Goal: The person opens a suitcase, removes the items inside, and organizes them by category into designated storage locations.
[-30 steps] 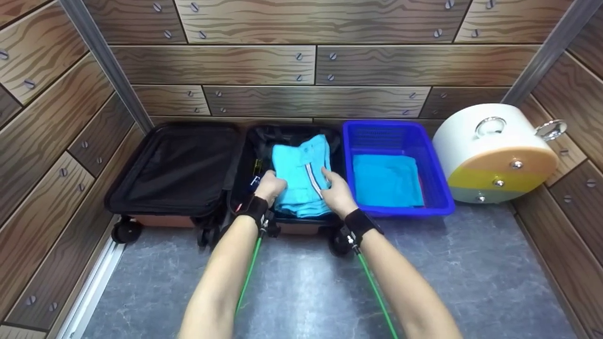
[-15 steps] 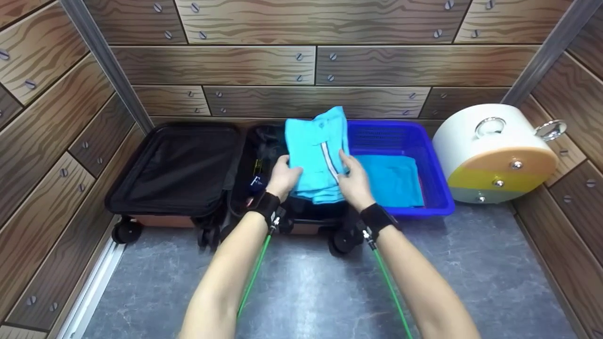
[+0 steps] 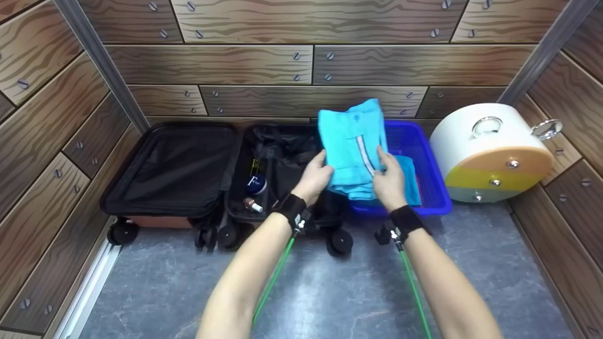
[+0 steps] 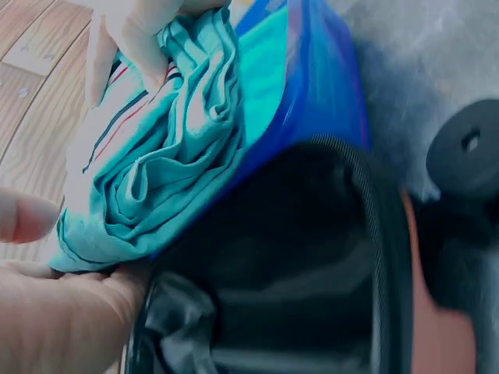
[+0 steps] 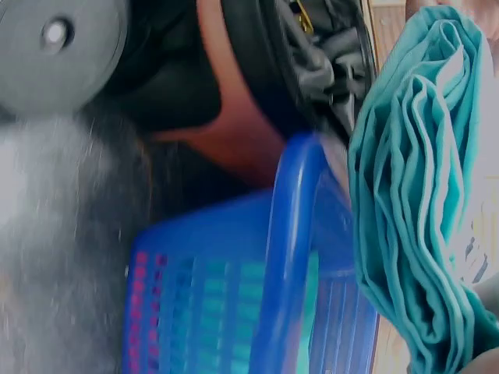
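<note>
My two hands hold folded turquoise pants (image 3: 349, 157) with a button and a striped trim, lifted above the blue basket (image 3: 443, 190). The left hand (image 3: 315, 178) grips the left edge, its fingers tucked beneath in the left wrist view. On the other side, the right hand (image 3: 391, 182) grips the right edge beside the trim. Several stacked folds of the pants (image 5: 413, 210) face the right wrist camera. Partly hidden below them, a blue folded cloth (image 3: 411, 176) lies in the basket with a bit of red at its edge.
Left of the basket lies an open black-lined suitcase (image 3: 289, 181) holding a round dark-blue tin (image 3: 256, 184) and a small brown-and-white tube (image 3: 253, 205). Its other half (image 3: 174, 169) lies farther left. A white rounded drawer box (image 3: 476, 127) stands at the right.
Both hands have lifted the folded pants out of the suitcase and carried them right, over the basket. The tin and tube in the suitcase are now uncovered.
</note>
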`<action>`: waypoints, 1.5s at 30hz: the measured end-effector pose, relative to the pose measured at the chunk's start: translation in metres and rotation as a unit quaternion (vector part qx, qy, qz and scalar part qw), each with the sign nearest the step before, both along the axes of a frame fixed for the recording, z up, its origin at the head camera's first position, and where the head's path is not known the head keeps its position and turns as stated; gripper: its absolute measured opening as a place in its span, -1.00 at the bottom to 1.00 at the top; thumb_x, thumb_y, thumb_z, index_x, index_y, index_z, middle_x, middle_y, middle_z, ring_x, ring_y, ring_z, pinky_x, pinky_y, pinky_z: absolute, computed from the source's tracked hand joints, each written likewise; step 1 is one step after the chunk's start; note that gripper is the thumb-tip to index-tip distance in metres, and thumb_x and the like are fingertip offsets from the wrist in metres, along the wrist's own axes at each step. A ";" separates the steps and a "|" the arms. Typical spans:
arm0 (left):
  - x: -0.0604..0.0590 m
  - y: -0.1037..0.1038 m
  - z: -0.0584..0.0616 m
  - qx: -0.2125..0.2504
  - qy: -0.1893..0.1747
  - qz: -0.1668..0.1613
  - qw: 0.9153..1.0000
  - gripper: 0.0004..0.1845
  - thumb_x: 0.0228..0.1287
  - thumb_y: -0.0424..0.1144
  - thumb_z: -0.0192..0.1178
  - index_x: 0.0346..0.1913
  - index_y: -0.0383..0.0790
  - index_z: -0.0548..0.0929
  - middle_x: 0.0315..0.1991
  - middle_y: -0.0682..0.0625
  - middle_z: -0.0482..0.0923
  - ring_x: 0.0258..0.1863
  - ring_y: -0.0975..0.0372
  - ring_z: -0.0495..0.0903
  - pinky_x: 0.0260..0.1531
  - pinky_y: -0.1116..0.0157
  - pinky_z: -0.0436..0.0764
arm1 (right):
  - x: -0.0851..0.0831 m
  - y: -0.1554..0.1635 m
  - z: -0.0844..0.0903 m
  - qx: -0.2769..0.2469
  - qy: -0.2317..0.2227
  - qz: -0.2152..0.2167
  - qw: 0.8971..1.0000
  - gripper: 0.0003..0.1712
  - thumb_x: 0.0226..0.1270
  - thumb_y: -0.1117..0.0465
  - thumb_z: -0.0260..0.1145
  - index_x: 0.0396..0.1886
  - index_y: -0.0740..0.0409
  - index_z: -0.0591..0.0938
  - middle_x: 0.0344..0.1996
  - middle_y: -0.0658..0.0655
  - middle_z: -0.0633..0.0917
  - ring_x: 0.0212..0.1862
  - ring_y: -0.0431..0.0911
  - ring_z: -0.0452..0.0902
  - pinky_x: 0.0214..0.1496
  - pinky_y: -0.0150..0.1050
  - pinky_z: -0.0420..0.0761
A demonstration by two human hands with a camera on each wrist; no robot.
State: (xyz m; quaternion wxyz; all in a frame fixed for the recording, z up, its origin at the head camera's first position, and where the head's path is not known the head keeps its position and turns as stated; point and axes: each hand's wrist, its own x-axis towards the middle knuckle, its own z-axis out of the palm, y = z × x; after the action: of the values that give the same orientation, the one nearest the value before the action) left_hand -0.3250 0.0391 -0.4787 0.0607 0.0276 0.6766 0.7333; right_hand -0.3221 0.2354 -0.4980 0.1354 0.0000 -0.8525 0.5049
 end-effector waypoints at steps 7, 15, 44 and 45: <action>0.002 0.029 -0.003 0.029 -0.038 -0.033 0.998 -0.14 0.21 -0.50 -0.04 0.62 -0.33 0.01 0.65 -0.09 -0.08 0.60 0.20 -0.12 0.52 0.31 -0.03 | 0.002 0.025 -0.005 0.003 -0.001 -0.031 1.000 -0.18 0.34 0.58 -0.07 0.59 0.09 0.24 0.55 0.30 0.21 0.56 0.04 0.05 0.29 -0.15 0.34; 0.004 0.048 -0.019 0.041 -0.074 -0.051 0.995 -0.14 0.22 -0.42 0.03 0.62 -0.32 0.02 0.65 -0.06 -0.08 0.61 0.18 -0.16 0.54 0.28 -0.07 | 0.000 0.043 -0.020 0.025 -0.007 -0.052 0.998 -0.18 0.32 0.59 -0.10 0.58 0.10 0.28 0.56 0.36 0.15 0.60 0.16 -0.07 0.61 -0.04 -0.05; 0.046 0.010 -0.046 -0.449 0.111 -0.256 0.849 0.00 0.24 -0.46 0.17 0.61 -0.45 -0.20 0.62 -0.36 -0.28 0.62 0.02 -0.19 0.53 0.29 -0.06 | 0.019 -0.006 -0.044 0.314 -0.076 0.153 0.934 -0.19 0.35 0.01 0.17 0.58 0.11 0.30 0.55 0.16 0.28 0.55 0.28 0.06 0.51 0.40 -0.12; 0.048 0.006 -0.046 -0.449 0.114 -0.259 0.847 -0.03 0.28 -0.42 0.16 0.61 -0.45 -0.19 0.62 -0.36 -0.24 0.61 0.02 -0.16 0.53 0.29 -0.04 | 0.020 -0.007 -0.044 0.313 -0.081 0.160 0.933 -0.13 0.31 0.01 0.20 0.59 0.15 0.27 0.56 0.18 0.25 0.56 0.27 0.04 0.52 0.38 -0.13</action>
State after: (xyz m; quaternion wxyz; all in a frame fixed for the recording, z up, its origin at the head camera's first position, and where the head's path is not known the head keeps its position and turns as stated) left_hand -0.2766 0.0449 -0.5244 0.1767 0.2547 0.9027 0.2985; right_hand -0.3021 0.2287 -0.5422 -0.0231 0.1378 -0.9641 0.2257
